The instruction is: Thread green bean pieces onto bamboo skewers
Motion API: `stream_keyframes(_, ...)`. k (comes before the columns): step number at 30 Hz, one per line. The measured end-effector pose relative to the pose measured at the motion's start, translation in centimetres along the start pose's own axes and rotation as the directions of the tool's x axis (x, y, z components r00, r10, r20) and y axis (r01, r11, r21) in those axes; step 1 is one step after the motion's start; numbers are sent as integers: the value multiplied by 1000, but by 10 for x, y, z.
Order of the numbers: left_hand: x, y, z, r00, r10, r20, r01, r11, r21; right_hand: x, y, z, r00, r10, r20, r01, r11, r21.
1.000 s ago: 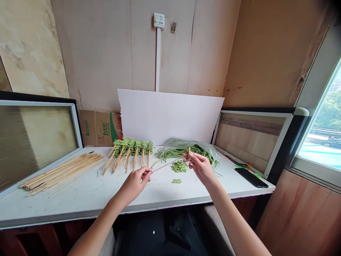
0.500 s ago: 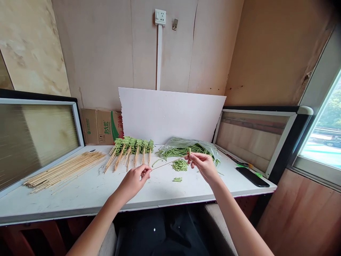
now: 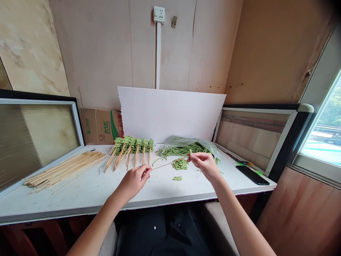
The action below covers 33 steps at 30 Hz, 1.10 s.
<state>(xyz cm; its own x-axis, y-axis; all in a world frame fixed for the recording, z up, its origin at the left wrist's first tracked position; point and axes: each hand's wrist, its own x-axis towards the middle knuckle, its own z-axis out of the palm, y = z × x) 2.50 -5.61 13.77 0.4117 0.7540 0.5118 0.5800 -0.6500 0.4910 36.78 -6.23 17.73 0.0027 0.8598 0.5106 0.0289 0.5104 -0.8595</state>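
My left hand (image 3: pixel 137 176) pinched a slim skewer (image 3: pixel 163 165), right hand (image 3: pixel 204 165) a stubby stem (image 3: pixel 190 152) — hands apart — wooden sticks (image 3: pixel 68 168) fanned near the bench's (image 3: pixel 87 195) left edge.

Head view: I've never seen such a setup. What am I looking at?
No machine here: these are a person's bare hands, filmed by a camera worn on the head, looking forward and down. The left hand holds a skewer; the right hand pinches a short green piece near the skewer's other end. On the white table lie loose skewers at left, a stack of filled skewers, cut green pieces, a clear bag of long green stems, and a phone at right.
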Motion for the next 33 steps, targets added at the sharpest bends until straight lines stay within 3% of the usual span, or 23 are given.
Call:
stream_keyframes(3, 0, 0, -2, 1000, 10, 1, -10, 1000, 24, -1, -1, 0, 1000, 1, -21, -3, 998, -58)
stream_keyframes(9, 0, -5, -8, 999, 32, -13, -31, 999, 18, -3, -4, 1, 999, 19, 42, -14, 993, -120)
stream_keyframes(17, 3, -3, -7, 999, 3, -44, -9, 992, -128, -1, -5, 2, 999, 42, -14, -43, 999, -20)
stream_keyframes(22, 5, -3, -9, 980, 77, -183, -93, 993, -77, 1, 0, 5, 997, 29, -67, -25, 998, 64)
stream_keyframes(28, 3, -2, -13, 906, 181, -384, -179, 983, 41, 2, -1, 8, 991, 52, -124, -35, 989, 141)
stream_keyframes(33, 1, -2, -13, 903, 197, -381, -172, 980, 99, 1, -2, 13, 991, 50, -125, -29, 987, 159)
